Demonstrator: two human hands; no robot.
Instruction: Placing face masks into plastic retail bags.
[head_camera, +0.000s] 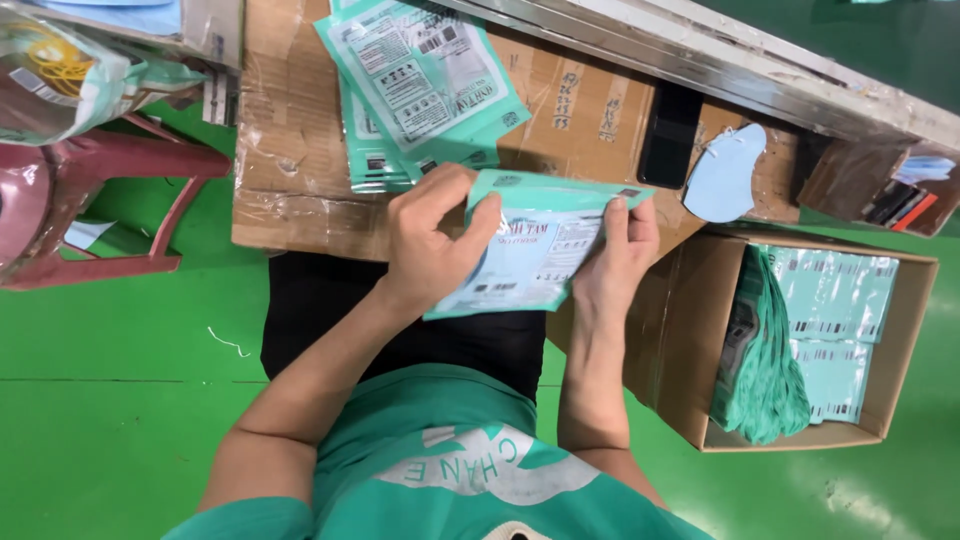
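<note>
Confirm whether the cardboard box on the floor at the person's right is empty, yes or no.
No: the open cardboard box holds upright stacks of teal pouches like the teal pouch held in both hands.

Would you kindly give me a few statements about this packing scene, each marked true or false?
1. Both hands hold one teal pouch. True: left hand, right hand.
2. The cardboard box on the right is empty. False: it holds stacked teal pouches.
3. A light blue mask lies on the cardboard worktop. True.
4. The floor is grey. False: the floor is green.
5. A red plastic stool stands at the left. True.
</note>
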